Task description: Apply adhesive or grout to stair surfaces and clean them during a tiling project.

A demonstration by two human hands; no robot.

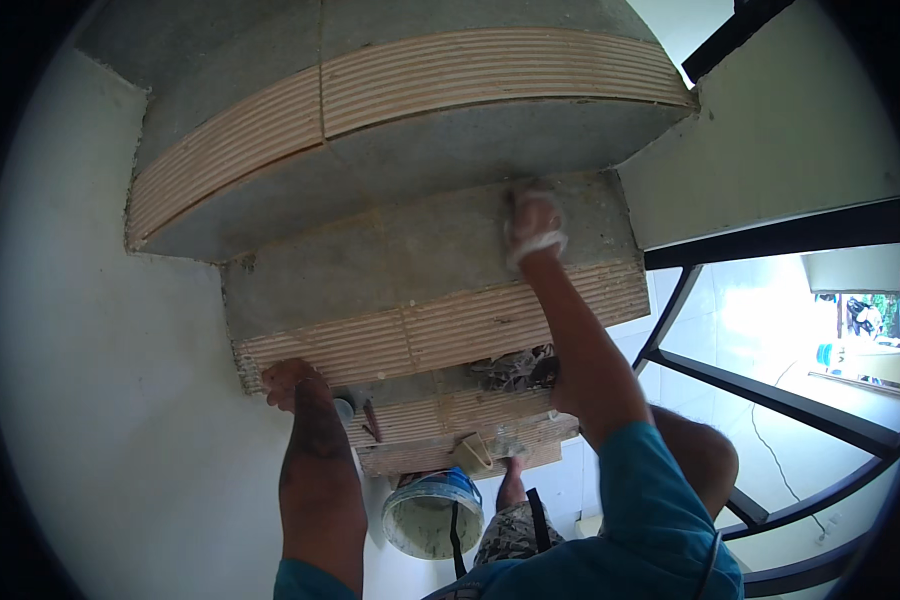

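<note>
My right hand (536, 222) presses on the grey tread (440, 228) of a stair step, near its right end. Whitish, thin material shows around the hand and wrist; motion blur hides whether it is a glove or a cloth. The fingers look bent, with a dark patch just beyond them. Down at the left end of the same step, my left hand (292, 383) leans with curled fingers on the ridged tan front edge (370, 345), close to the wall. Nothing shows in it.
Lower steps hold a crumpled grey rag (515, 370), a small round cup (344, 410), a dark narrow tool (372, 420) and a beige container (473, 453). A stained bucket (432, 525) stands below. White wall (150, 350) borders the left; a black metal railing (780, 395) runs along the right.
</note>
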